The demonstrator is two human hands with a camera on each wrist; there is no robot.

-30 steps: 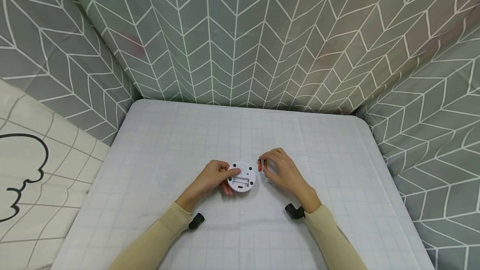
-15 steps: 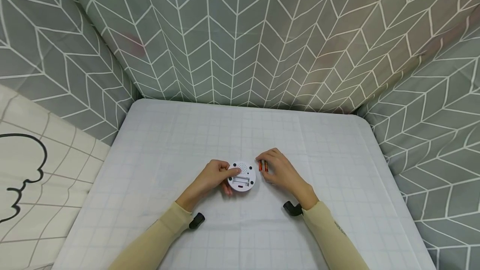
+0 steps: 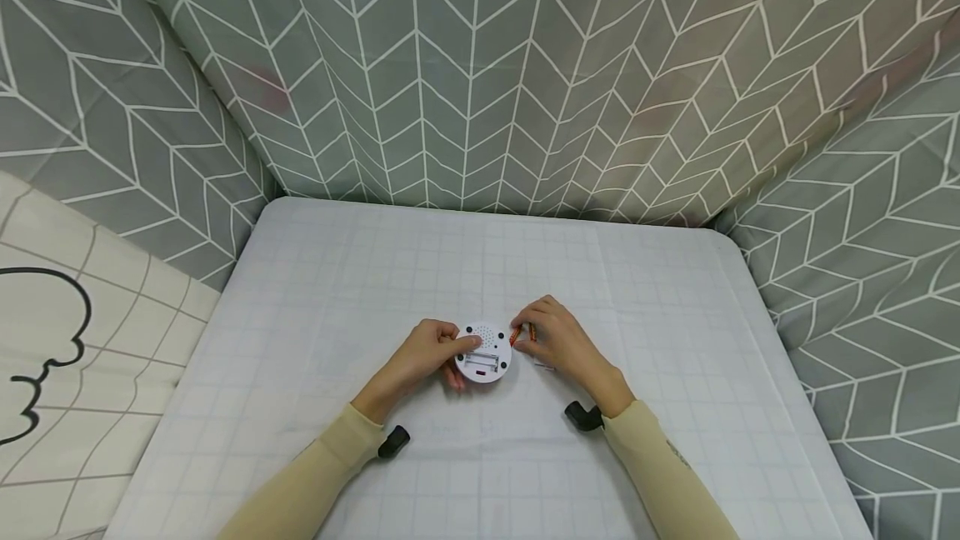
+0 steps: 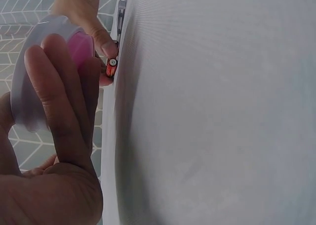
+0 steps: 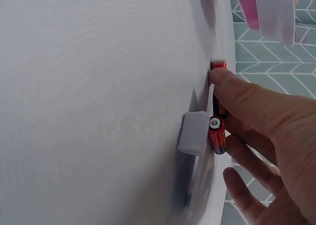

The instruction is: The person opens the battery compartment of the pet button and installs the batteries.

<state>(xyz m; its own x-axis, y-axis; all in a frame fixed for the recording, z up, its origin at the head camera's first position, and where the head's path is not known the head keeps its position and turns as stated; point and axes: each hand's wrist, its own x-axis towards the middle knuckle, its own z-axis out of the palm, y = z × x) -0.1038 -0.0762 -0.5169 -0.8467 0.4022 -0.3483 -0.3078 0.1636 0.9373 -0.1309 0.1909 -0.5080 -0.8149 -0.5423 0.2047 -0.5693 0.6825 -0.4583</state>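
Note:
My left hand (image 3: 429, 350) grips a round white device (image 3: 491, 338) by its left side, thumb on top. Its perforated underside faces up, showing small dark feet and an uncovered battery compartment (image 3: 481, 362) with no battery in it. In the left wrist view, the device's other face has a pink part (image 4: 80, 48). To the right, my right hand (image 3: 562, 342) pinches a red battery (image 3: 515, 335) between thumb and fingers, tilted toward the device. A second red battery (image 5: 217, 136) lies beside it, under the right hand's fingers.
A small white plastic cover (image 5: 193, 133) lies on the table near the second battery, mostly beneath the right hand. White cloth covers the table (image 3: 375, 265). Patterned grey curtains (image 3: 480, 90) hang behind and at the sides. Black wrist cameras sit at both cuffs.
The right hand has moved slightly left and now pinches the nearer battery, which has gone from upright in view to slanted. The left hand and the device have stayed still.

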